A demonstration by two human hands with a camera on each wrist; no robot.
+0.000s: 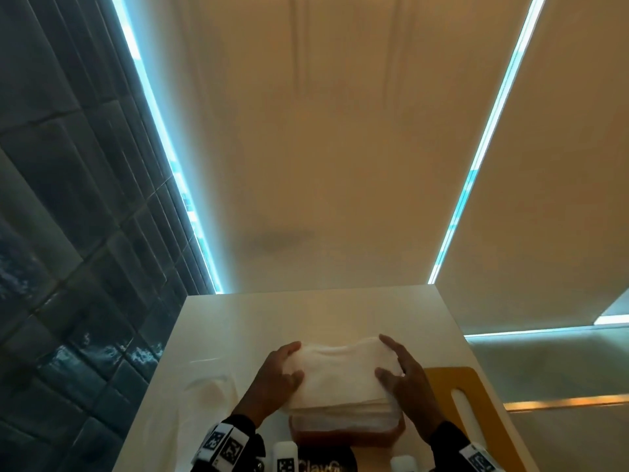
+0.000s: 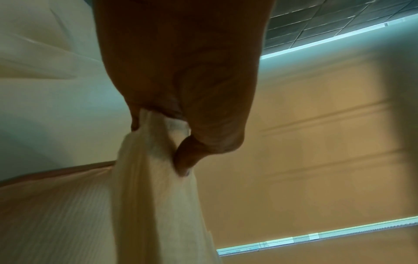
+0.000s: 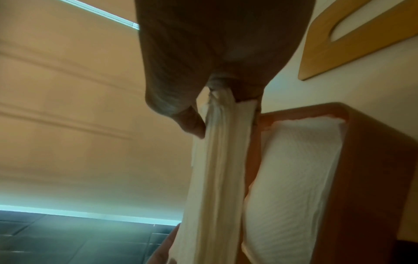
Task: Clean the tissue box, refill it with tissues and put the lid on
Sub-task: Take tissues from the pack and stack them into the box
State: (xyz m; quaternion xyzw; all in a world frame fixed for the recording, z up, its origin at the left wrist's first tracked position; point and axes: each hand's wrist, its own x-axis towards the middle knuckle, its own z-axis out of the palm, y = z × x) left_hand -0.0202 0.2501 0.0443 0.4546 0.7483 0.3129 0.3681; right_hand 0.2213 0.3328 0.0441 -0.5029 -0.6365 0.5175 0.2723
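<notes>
Looked like a bathroom or hotel room, dark glossy wall tiles point(image 1: 68, 301), pale counter point(image 1: 238, 321), beige wall panels point(image 1: 306, 131) edged with cool LED strips point(image 1: 483, 144)

Support surface: white table point(image 1: 238, 321), glossy, narrow, running away from the camera toward a pale wall.

Directly on it:
- Brown tissue box point(image 1: 347, 434), near the front edge, roughly centred. Open top; white tissues lie inside.
- Wooden lid point(image 1: 452, 386), lying flat just to the right of the box, long oval slot showing the white top through it. Whether lid and box touch cannot be told.
- Clear plastic wrapper point(image 1: 211, 390), crumpled, to the left of the box, apart from it.
- Two white items at the very front edge, cut off by the frame; not identifiable.
</notes>
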